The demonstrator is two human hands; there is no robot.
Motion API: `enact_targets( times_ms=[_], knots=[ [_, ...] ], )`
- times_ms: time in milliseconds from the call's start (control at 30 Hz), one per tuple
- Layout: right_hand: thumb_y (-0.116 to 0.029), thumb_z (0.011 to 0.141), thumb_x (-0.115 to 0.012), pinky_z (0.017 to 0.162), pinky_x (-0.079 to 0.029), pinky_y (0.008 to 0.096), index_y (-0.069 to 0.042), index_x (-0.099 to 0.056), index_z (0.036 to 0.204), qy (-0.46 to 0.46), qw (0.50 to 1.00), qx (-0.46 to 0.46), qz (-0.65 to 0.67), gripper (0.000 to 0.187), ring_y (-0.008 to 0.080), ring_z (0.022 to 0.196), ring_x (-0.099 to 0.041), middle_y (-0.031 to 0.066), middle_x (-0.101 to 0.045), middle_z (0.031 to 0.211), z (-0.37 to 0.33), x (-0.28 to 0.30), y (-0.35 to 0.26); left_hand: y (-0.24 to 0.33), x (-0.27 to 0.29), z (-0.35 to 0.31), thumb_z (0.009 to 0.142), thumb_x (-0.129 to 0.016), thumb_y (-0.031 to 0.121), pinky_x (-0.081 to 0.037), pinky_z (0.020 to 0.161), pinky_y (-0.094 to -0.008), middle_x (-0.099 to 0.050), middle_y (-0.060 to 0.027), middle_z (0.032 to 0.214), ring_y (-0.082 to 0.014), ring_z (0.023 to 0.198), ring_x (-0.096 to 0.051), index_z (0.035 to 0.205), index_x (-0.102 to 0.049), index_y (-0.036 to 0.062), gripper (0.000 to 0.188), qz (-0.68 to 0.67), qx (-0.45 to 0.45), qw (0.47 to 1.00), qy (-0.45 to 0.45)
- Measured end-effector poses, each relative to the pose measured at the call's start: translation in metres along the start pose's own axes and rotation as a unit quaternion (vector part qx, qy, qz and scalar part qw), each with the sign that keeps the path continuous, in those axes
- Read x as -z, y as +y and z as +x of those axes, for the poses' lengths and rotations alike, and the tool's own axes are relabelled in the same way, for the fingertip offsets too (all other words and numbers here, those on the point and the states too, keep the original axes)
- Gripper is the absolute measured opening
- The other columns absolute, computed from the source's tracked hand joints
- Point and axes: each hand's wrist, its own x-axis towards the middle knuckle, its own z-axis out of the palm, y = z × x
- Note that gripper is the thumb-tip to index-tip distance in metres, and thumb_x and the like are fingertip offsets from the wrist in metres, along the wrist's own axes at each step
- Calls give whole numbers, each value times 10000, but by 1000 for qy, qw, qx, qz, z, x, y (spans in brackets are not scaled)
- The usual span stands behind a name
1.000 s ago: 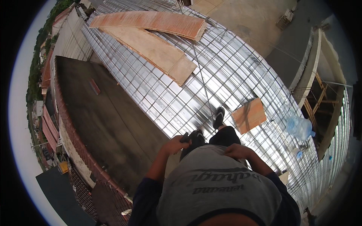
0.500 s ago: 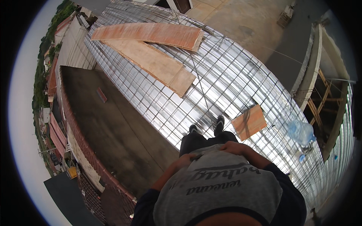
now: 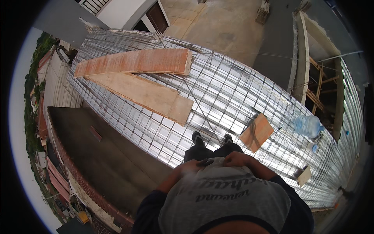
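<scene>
I stand on a steel rebar mesh (image 3: 218,82) laid over shiny corrugated metal sheets (image 3: 249,103). At my waist, my left hand (image 3: 190,166) has its fingers bent in against the front of my grey shirt (image 3: 230,195). A small dark patch shows by its fingertips; what it is I cannot make out. Close by on the right, my right hand (image 3: 236,159) is closed at the shirt's lower edge, with cloth at its fingers. Both dark shoes (image 3: 198,139) rest on the mesh just beyond my hands.
Ahead lie a reddish plywood strip (image 3: 136,61) and a paler board (image 3: 144,95). Right of my feet is a square plywood piece (image 3: 257,132). Beyond it are a blue water jug (image 3: 307,126) and an opening with wooden props (image 3: 320,87). A lower dark roof (image 3: 101,144) borders the left edge.
My view has turned, so the boards sit lower and a building doorway shows more at the top. My feet have shifted on the mesh. Both hands remain at my waist.
</scene>
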Motion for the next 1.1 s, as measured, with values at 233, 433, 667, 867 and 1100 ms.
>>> enact_targets(
  times_ms=[233, 433, 667, 867, 1100],
  knots=[
    [-302, 780, -652, 764, -483, 377, -77, -695, 912, 45, 989, -16, -139, 264, 254, 843, -647, 127, -680, 895, 48, -12, -56, -40, 48, 3, 858, -665, 293, -425, 941, -354, -617, -135, 1182, -195, 1078, -570, 1275, -557, 65, 487, 100, -19, 993, -54],
    [-390, 862, -583, 777, -480, 399, -72, -679, 933, 93, 983, -74, -143, 340, 280, 846, -636, 124, -669, 892, 58, -9, -95, 4, 87, -33, 860, -660, 285, -468, 866, -348, -650, -118, 1076, -190, 986, -601, 1189, -608, 57, 403, 24, -74, 995, 55],
    [-325, 929, -519, 817, -488, 397, -40, -664, 977, 249, 946, 55, -197, 323, 312, 895, -633, 159, -664, 925, 51, 17, -83, -42, 124, -3, 843, -661, 349, -491, 689, -301, -654, -60, 895, -137, 791, -605, 1084, -632, 49, 385, 17, -133, 988, 80],
    [-330, 913, -524, 782, -498, 416, -41, -651, 948, 322, 921, 5, -219, 318, 359, 858, -639, 187, -661, 881, 36, 9, -78, 30, 112, -26, 845, -652, 387, -482, 629, -307, -635, -39, 851, -130, 722, -582, 1056, -635, 44, 403, 41, -5, 990, 137],
    [-352, 904, -523, 778, -490, 462, -60, -649, 948, 350, 921, 27, -167, 322, 388, 872, -625, 196, -656, 898, 30, 0, -66, -29, 106, 18, 837, -669, 325, -464, 726, -311, -638, -59, 861, -144, 797, -584, 1012, -638, -13, 382, -12, -160, 968, 191]
  ],
)
